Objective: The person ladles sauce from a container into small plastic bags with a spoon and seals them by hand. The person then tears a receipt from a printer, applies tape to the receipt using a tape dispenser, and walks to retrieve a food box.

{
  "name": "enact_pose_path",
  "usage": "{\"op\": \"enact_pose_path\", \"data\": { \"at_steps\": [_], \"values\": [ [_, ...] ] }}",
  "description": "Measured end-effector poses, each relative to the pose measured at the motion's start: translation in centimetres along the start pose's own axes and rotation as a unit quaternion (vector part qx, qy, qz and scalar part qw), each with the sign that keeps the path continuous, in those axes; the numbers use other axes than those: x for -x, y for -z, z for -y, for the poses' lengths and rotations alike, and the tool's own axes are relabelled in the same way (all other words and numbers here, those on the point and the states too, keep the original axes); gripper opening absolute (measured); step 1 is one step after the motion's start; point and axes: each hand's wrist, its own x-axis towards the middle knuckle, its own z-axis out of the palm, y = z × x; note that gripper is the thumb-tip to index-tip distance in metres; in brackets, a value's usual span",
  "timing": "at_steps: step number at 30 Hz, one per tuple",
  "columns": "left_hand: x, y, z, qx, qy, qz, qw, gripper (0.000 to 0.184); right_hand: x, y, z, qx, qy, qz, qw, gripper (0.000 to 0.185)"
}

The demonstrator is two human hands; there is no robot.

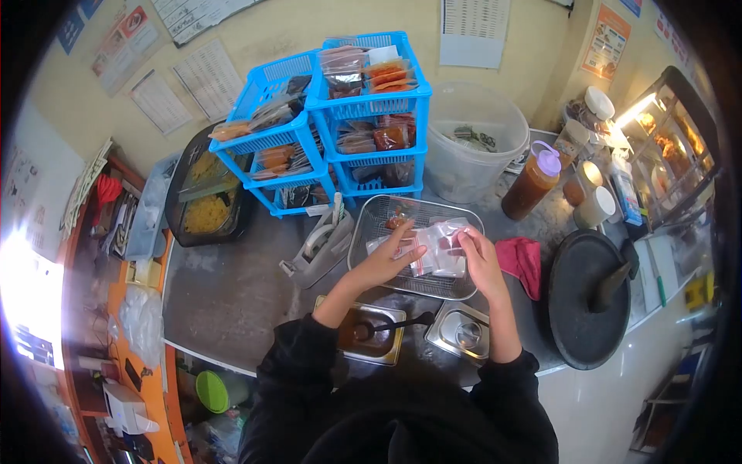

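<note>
Small clear plastic bags (439, 246) are spread between my hands, above a wire mesh basket (372, 213). My left hand (390, 259) grips the bags at their left side, thumb across the front and index finger behind. At the right edge, my right hand (481, 255) pinches the plastic between thumb and fingers. A small filled packet (399, 218) with reddish-brown contents lies in the basket just beyond my left fingertips. Below my wrists sit a metal pan (374, 356) of brown sauce with a black ladle (406, 323) in it, and a lidded metal pan (457, 329).
Stacked blue baskets (371, 108) of packets stand behind, beside a tape dispenser (317, 247) and a clear bucket (475, 166). To the right are a sauce bottle (531, 185), a red cloth (519, 263) and a stone mortar (576, 309). A black tray (202, 224) holds yellow food.
</note>
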Motion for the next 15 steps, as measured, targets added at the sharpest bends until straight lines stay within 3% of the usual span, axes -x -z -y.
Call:
{"op": "enact_pose_path", "data": {
  "at_steps": [4, 5, 7, 11, 12, 14, 15],
  "values": [
    [4.9, -1.1, -5.8, 0.226, 0.017, 0.054, 0.972, 0.046, 3.0, -1.5, 6.3, -0.072, 0.000, 0.085, 0.994, 0.022],
    [6.4, -1.4, -7.0, 0.218, -0.012, 0.030, 0.975, 0.033, 3.8, -1.8, 7.4, -0.088, 0.005, 0.101, 0.991, 0.022],
    [9.5, -1.1, -7.9, 0.177, -0.002, 0.004, 0.984, 0.025, 5.2, -2.8, 8.4, -0.111, 0.017, 0.114, 0.987, 0.022],
    [14.1, -1.6, -10.0, 0.081, -0.042, -0.057, 0.994, 0.017, 8.1, -4.0, 10.7, 0.051, -0.018, 0.110, 0.992, 0.016],
    [15.1, -1.5, -10.4, 0.040, -0.057, -0.068, 0.995, 0.016, 8.6, -4.9, 11.0, 0.140, 0.067, 0.020, 0.988, 0.015],
    [16.5, -1.7, -10.3, 0.000, -0.081, -0.106, 0.991, 0.014, 9.6, -7.2, 11.7, 0.307, 0.232, -0.156, 0.910, 0.019],
    [17.0, -2.0, -10.0, 0.002, -0.085, -0.128, 0.988, 0.014, 10.4, -7.5, 12.0, 0.307, 0.235, -0.159, 0.908, 0.029]
  ]
}}
